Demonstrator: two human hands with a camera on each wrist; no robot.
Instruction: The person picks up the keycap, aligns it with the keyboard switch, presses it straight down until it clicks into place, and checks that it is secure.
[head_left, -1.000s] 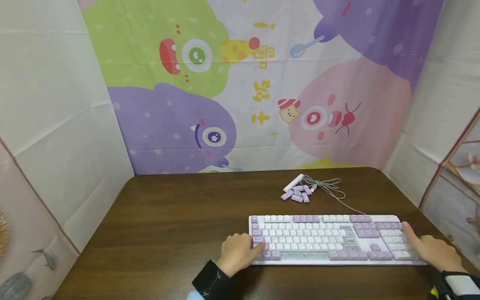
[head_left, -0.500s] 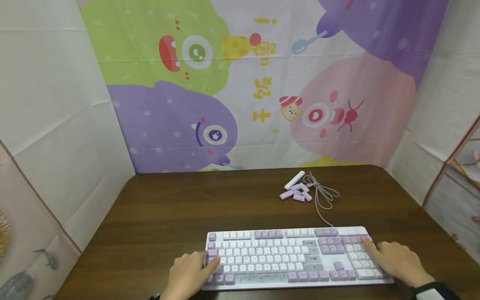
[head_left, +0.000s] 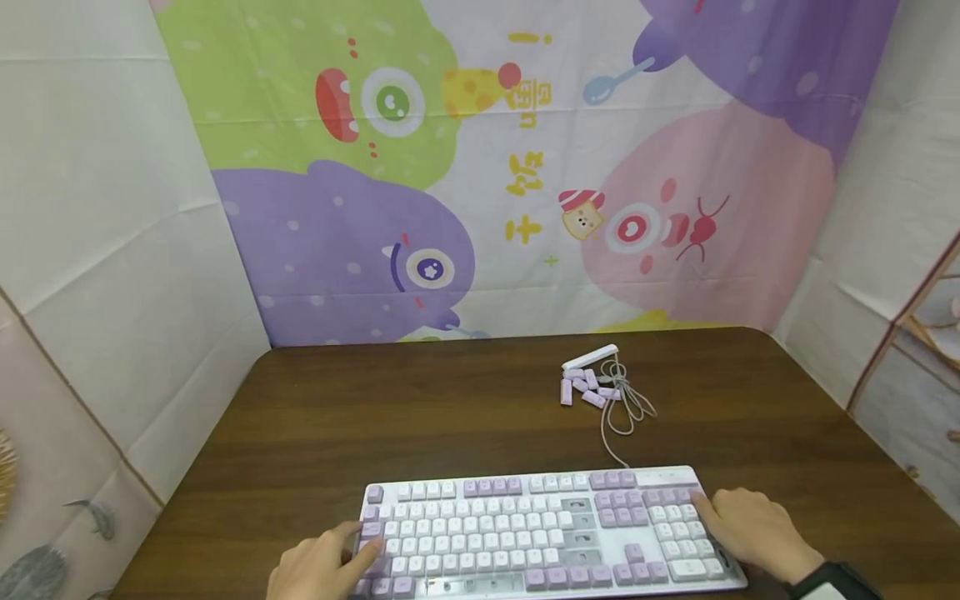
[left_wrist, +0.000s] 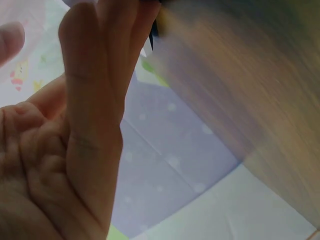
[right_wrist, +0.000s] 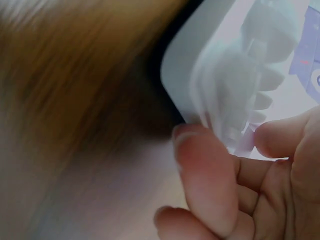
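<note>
A white and lilac keyboard (head_left: 480,533) lies at the front of the table, held at both ends. My left hand (head_left: 315,568) grips its left end, thumb on the lilac keys. At the right end my right hand (head_left: 757,532) holds the side, thumb over the top corner by the number pad. In the right wrist view the fingertips (right_wrist: 205,165) are at the keyboard's edge (right_wrist: 175,85). Bare grey slots without caps show right of the letter keys and along the front row. The left wrist view shows mostly the palm and fingers (left_wrist: 90,110).
Behind the keyboard, on the brown table (head_left: 375,417), lie a long white keycap (head_left: 590,357) and several loose lilac keycaps (head_left: 566,392). The looped grey cable (head_left: 633,408) runs from these to the keyboard's back edge. A cartoon-printed cloth (head_left: 495,275) hangs behind the table.
Both hands have moved the keyboard left and towards the person, tilting it slightly. The cable has shifted left with it, and the loose keycaps have been turned and nudged.
</note>
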